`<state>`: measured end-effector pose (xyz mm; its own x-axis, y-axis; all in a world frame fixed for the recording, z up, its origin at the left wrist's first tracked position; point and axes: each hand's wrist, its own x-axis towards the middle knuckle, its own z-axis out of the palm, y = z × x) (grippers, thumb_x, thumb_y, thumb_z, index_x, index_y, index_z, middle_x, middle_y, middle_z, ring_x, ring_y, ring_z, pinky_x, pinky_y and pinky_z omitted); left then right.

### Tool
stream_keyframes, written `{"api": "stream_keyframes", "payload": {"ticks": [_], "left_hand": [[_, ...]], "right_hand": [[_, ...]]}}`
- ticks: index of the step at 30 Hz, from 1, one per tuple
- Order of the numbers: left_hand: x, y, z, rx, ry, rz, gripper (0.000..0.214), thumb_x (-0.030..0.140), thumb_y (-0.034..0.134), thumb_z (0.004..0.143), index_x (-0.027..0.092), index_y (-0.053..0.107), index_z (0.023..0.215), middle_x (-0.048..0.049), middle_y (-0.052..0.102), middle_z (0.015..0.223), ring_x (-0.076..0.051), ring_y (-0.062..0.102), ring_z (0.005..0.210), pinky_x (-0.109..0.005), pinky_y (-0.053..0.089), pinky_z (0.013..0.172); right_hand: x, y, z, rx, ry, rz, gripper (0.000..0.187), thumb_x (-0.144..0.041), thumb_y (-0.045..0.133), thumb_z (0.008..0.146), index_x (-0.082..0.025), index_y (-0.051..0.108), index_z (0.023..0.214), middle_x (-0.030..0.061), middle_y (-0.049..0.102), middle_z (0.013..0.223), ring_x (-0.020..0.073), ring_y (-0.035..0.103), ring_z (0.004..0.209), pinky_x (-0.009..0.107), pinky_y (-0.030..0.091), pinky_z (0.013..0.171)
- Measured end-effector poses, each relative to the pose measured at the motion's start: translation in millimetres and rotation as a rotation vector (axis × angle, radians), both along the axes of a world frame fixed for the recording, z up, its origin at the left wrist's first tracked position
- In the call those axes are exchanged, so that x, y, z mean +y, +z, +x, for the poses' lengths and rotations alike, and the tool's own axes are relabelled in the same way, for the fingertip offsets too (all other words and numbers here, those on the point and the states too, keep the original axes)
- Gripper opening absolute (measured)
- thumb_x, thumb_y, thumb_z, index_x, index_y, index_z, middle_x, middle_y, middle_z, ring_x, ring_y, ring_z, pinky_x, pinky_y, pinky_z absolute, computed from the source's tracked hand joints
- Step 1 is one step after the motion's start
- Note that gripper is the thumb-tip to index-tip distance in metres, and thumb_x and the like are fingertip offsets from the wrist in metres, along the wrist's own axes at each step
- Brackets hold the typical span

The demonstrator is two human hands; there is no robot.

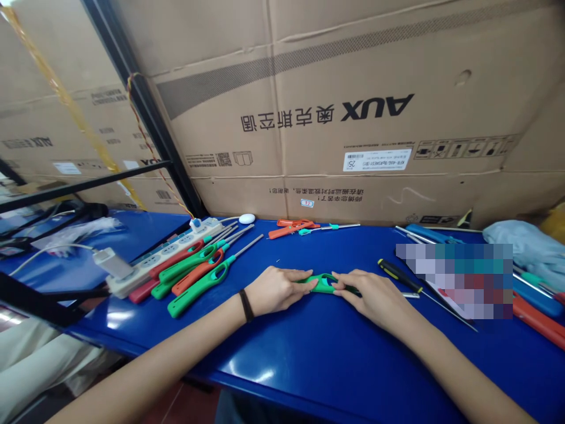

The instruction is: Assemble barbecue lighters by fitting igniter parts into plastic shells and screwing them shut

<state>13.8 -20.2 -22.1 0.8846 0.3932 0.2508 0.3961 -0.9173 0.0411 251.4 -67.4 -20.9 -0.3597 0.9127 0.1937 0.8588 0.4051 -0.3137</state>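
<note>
Both hands are on a green long-nosed lighter (324,284) low over the blue table (282,347). My left hand (277,290) closes on its left end, with fingertips pinching the body. My right hand (373,294) pinches the other end by the trigger opening. A metal tube (411,295) shows from under the right hand; its link to the lighter is hidden. Right of that hand lies a screwdriver (399,275) with a black and yellow handle. Several lighters in red, orange and green, such as a green one (198,290), lie left of my left hand.
A white power strip (148,262) with a plugged-in adapter (112,262) runs along the left. Orange lighter parts (286,231) lie at the back. At right are a pixelated patch, a pale blue cloth (521,244) and an orange lighter (538,318). A cardboard wall (309,153) stands behind.
</note>
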Motion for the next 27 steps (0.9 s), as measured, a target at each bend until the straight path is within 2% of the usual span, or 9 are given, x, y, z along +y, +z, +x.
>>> {"api": "stream_keyframes", "payload": {"ticks": [6,14,19,22,27], "left_hand": [[11.8,2.2,3.7,0.063,-0.039,0.129,0.034,0.035,0.046,0.094,0.022,0.057,0.123,-0.0085,0.064,0.119,-0.022,0.068,0.094,-0.026,0.056,0.070],[12.1,-2.5,12.8,0.018,-0.026,0.291,0.033,0.032,0.044,0.093,0.016,0.058,0.119,-0.0064,0.070,0.108,-0.020,0.071,0.074,-0.025,0.055,0.059],[4.3,-8.7,30.7,-0.012,-0.052,0.299,0.033,0.032,0.040,0.096,0.012,0.057,0.117,-0.0088,0.067,0.113,-0.020,0.070,0.082,-0.028,0.057,0.067],[3.7,-13.5,34.7,-0.090,-0.065,0.303,0.032,0.031,0.037,0.098,0.012,0.058,0.113,-0.0086,0.069,0.109,-0.018,0.070,0.084,-0.028,0.057,0.071],[6.4,-18.0,33.2,-0.192,-0.094,0.355,0.029,0.031,0.038,0.098,0.012,0.058,0.108,-0.0069,0.072,0.101,-0.016,0.071,0.077,-0.024,0.057,0.065]], "right_hand": [[-1.3,-11.6,10.2,0.141,0.091,0.030,0.023,-0.029,0.052,0.088,-0.026,0.060,0.109,0.0057,0.068,0.107,0.0238,0.064,0.098,0.037,0.051,0.083],[2.8,-18.0,14.5,0.229,0.111,0.023,0.025,-0.021,0.052,0.086,-0.026,0.057,0.110,0.0040,0.065,0.109,0.0209,0.061,0.101,0.036,0.048,0.089],[1.1,-17.1,11.4,0.259,0.144,0.028,0.026,-0.015,0.054,0.084,-0.026,0.058,0.107,0.0021,0.066,0.106,0.0188,0.061,0.099,0.032,0.047,0.088],[-0.7,-15.0,10.7,0.270,0.140,0.032,0.024,-0.017,0.055,0.085,-0.026,0.058,0.107,0.0013,0.066,0.107,0.0183,0.061,0.100,0.031,0.047,0.088],[-1.4,-11.6,12.0,0.210,0.105,0.079,0.020,-0.020,0.058,0.084,-0.027,0.058,0.103,-0.0008,0.068,0.102,0.0189,0.061,0.094,0.033,0.046,0.084]]}}
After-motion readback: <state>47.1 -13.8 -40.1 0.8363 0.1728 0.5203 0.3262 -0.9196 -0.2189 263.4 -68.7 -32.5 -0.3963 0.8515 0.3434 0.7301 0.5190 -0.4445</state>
